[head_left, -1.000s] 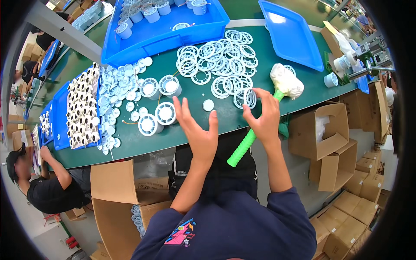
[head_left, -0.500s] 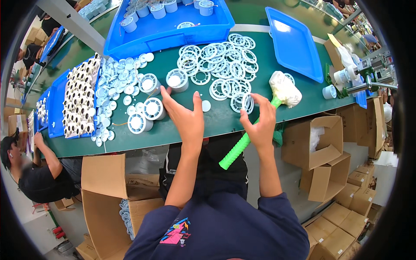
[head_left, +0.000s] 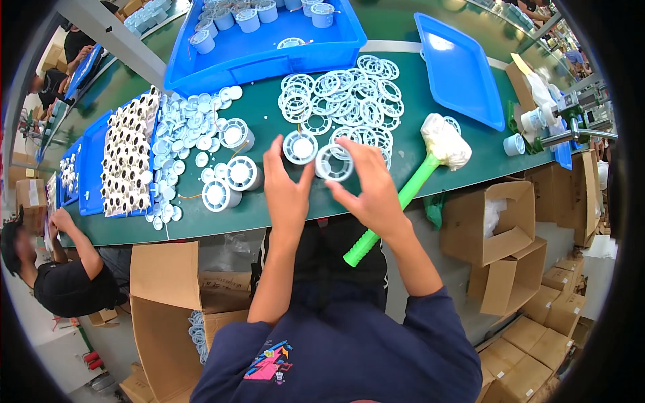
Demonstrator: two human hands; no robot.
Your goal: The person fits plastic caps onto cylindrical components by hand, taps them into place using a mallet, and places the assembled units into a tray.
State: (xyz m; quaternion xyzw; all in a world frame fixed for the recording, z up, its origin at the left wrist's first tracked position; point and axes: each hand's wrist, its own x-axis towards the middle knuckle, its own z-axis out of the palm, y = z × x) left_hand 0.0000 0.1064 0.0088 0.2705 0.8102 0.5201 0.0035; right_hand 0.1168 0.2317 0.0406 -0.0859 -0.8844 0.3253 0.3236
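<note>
My left hand [head_left: 287,195] is closed round a light-blue plastic cup [head_left: 300,147] with a white round centre, at the middle of the bench. Right beside it, my right hand [head_left: 375,191] pinches a pale plastic ring [head_left: 334,163] between thumb and fingers. Ring and cup are close together; whether they touch I cannot tell. Beyond the hands lies a heap of similar rings [head_left: 349,94]. To the left of my left hand stand three more cups [head_left: 243,173] with thin wires. A mallet [head_left: 411,185] with a green handle and a white wrapped head lies to the right of my right hand.
A blue bin [head_left: 269,66] with several cups stands at the back. Small round caps [head_left: 178,148] are heaped left, next to a tray of white parts [head_left: 127,154]. A blue lid [head_left: 460,70] lies back right. Cardboard boxes [head_left: 487,221] stand below the bench; a person [head_left: 74,275] works at left.
My left hand has closed on the cup and brought it nearer. My right hand has moved left from the ring heap, carrying a ring to the cup.
</note>
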